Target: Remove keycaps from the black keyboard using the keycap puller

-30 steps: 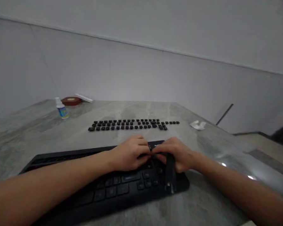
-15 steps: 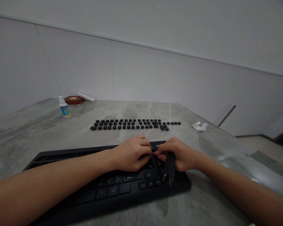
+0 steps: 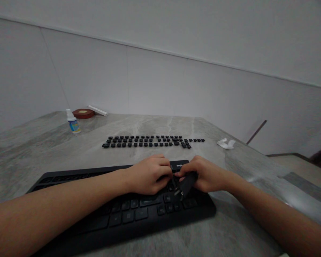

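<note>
A black keyboard [image 3: 155, 225] lies on the grey table in front of me, partly covered by my forearm and hands. On its upper right part rests my left hand [image 3: 152, 175], fingers curled down and bunched near the keys; whatever the fingertips hold, if anything, is hidden. My right hand [image 3: 204, 175] is closed around a black tool with thin metal prongs, which looks like a keycap puller [image 3: 187, 185]; its prongs point down and toward me over the keys. The fingertips of both hands nearly meet. Beyond the keyboard, loose black keycaps [image 3: 140, 144] stand in rows.
At the back left are a white spray bottle [image 3: 74, 125] with a blue label, a reddish-brown case [image 3: 83, 114] and a white strip [image 3: 97, 110]. Crumpled white paper [image 3: 226, 144] lies to the right of the keycaps. A wall [image 3: 160, 85] rises behind the table [image 3: 203, 126].
The keycap puller in my right hand has swung so its prongs now point more to the left. My left hand has stayed almost still.
</note>
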Available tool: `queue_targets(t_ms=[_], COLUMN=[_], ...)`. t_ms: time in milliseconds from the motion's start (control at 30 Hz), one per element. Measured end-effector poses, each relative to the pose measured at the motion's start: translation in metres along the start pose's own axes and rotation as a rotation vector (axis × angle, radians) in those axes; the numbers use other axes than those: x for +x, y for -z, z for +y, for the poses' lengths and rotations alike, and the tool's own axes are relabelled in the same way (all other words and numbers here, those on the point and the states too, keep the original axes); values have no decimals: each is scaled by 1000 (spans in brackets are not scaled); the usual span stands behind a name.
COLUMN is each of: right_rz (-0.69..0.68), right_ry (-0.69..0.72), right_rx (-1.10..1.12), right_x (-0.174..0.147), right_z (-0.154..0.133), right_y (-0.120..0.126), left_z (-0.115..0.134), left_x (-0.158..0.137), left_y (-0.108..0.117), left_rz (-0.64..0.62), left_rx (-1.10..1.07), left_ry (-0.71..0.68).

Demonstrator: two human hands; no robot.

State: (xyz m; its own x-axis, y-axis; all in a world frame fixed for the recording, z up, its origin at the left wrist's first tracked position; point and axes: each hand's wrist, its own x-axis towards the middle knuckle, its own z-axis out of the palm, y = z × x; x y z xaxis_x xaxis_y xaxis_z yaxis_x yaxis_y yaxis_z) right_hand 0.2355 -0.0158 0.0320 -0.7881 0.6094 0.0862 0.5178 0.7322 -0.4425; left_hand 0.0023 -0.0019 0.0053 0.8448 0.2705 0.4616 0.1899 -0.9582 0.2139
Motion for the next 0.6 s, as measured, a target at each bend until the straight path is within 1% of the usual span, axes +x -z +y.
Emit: queue_targets(t_ms=[167,367,467,600], right_rz=[-29,-47,-43,-52], right_ry=[-74,-210,-217,-173], right_rx=[40,204,224,188], right_x=[-1,4,5,4], right_z=[-2,8,14,13], right_y=[1,-1,-2,-1], left_z=[0,-1,-1,0], left_x=[0,-1,-1,-2], left_y=[0,0,0,0], left_rz=[-1,-5,-10,-23], left_rx=[-6,36,41,36], left_ry=[-2,7,10,20])
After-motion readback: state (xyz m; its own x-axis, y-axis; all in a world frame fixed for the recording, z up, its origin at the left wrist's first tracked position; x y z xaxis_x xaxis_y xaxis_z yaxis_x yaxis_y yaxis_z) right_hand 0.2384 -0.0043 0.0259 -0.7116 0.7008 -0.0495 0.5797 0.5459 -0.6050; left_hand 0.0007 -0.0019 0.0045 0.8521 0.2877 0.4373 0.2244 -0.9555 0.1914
